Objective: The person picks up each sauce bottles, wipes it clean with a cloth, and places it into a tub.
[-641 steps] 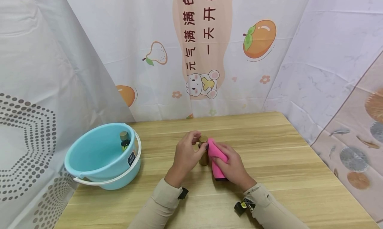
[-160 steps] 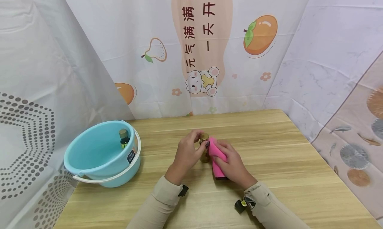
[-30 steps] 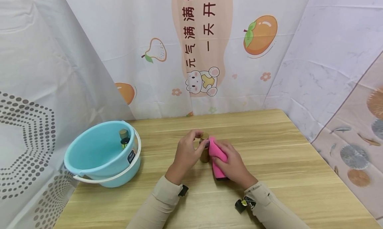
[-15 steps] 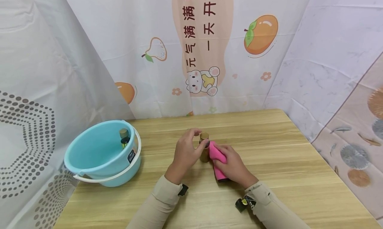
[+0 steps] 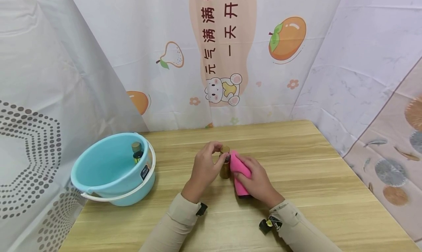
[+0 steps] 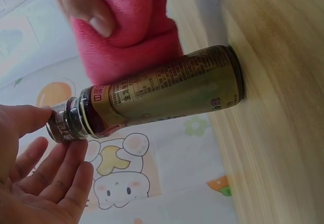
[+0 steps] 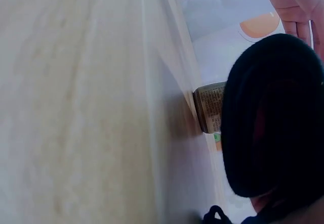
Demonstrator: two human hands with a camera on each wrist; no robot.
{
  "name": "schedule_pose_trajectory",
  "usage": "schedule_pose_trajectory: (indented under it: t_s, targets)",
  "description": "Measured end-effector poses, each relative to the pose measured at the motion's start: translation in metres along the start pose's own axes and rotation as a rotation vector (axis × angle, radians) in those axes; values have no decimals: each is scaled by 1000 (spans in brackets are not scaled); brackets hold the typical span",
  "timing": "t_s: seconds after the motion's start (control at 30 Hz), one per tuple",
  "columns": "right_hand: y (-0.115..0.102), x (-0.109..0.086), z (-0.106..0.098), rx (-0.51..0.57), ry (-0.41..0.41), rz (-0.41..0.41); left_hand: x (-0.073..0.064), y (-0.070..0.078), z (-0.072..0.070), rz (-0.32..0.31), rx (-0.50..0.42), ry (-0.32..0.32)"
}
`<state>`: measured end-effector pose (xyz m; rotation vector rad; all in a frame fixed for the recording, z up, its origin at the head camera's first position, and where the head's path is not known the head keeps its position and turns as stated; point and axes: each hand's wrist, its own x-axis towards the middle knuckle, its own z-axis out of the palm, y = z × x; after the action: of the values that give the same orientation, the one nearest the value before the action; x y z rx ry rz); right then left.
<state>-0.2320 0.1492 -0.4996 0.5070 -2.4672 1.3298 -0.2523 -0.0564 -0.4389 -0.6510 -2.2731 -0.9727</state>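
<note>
A small brown glass bottle with a gold-brown cap and printed label stands upright on the wooden table. My left hand pinches it at the cap between thumb and fingers, plain in the left wrist view, where the bottle lies sideways across the picture. My right hand grips a folded pink plush cloth with a black edge and presses it against the bottle's right side. In the right wrist view the cloth's dark end covers most of the bottle, leaving only its base visible.
A light blue bucket with a white handle stands at the table's left. Inside it is another small bottle with a gold-brown cap. The wooden table meets a printed curtain at the back.
Half a second ago the pink cloth and right hand were slightly lower along the bottle; they have moved back up. The left hand stays at the cap. The bucket has not moved.
</note>
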Motion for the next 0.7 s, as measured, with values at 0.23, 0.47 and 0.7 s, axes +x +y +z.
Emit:
schedule_pose_trajectory:
  t_s: [0.23,0.47,0.7]
  targets:
    - [-4,0,-3,69,56,-61,1,0,-1,18,-19,-8]
    - [-13,0,-5,109,105,-102,1,0,-1,9,-27,-30]
    - [-22,-1,-8,106,80,-81,1,0,-1,10,-30,-34]
